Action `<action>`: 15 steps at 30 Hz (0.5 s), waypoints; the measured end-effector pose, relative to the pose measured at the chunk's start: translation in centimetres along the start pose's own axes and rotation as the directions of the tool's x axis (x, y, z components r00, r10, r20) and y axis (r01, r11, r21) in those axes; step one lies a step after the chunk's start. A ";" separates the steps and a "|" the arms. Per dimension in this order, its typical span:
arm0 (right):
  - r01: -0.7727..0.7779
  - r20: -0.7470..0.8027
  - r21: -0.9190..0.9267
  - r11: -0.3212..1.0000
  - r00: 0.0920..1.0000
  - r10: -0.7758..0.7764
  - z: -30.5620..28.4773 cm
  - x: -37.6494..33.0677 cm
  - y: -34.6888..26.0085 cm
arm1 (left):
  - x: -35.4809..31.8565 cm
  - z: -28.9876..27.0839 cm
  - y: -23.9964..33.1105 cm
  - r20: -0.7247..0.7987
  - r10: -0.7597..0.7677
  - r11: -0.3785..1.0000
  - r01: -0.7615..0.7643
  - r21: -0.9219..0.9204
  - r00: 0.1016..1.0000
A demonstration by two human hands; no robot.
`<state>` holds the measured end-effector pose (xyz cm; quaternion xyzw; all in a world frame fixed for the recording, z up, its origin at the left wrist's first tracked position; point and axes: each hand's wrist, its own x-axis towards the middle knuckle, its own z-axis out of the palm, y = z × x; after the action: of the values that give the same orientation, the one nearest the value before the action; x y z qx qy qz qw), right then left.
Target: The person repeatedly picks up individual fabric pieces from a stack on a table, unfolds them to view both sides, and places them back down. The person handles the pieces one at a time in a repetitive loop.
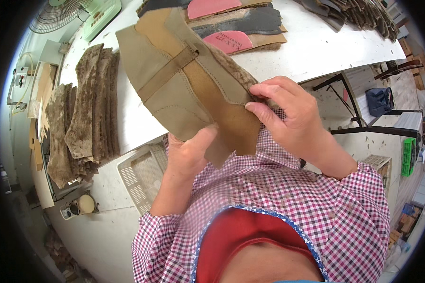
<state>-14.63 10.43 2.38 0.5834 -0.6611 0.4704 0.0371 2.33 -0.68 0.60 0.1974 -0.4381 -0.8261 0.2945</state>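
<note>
Held up in front of my body is a boot upper point(224, 111) in grey-tan and golden-brown pieces, with stitched seams and a narrow brown strap across it. Brown fleece shows along its right edge. My left hand point(188, 153) grips the lower edge, thumb on the face and the fingers hidden behind. At the right edge, my right hand point(295, 115) pinches the upper between thumb and fingers. Past its top edge lies a stack of similar pieces point(264, 21) with dark, tan and pink parts.
Piles of brown fleece pieces point(87, 104) lie on the white table point(326, 47) at the left; more dark pieces point(359, 19) sit at the far right. A fan point(56, 14) stands far left. Below the table are a pale plastic basket point(139, 179) and a dark metal frame point(359, 129).
</note>
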 end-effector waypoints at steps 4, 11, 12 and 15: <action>-0.206 0.176 0.230 0.951 0.970 0.167 -1.0 0.1 -0.3 | -0.2 -0.2 0.6 0.049 -0.026 1.000 0.026 -0.016 0.998; -0.329 0.266 0.264 0.907 0.928 0.260 -1.8 -0.2 -1.0 | 0.1 -0.6 -0.2 -0.030 0.026 0.984 -0.020 0.176 0.999; -0.311 0.246 0.266 0.912 0.937 0.248 -1.7 -0.4 -0.9 | 0.2 -0.8 -0.3 -0.023 0.044 0.972 -0.037 0.233 0.999; -0.346 0.237 0.327 0.879 0.931 0.278 -1.5 -0.6 -1.2 | 0.4 0.5 0.0 -0.060 0.109 0.949 -0.086 0.304 0.992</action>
<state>-14.28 12.05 3.55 0.5063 -0.6485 0.5285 -0.2090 1.77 -0.60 0.88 0.2495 -0.5563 -0.7261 0.3180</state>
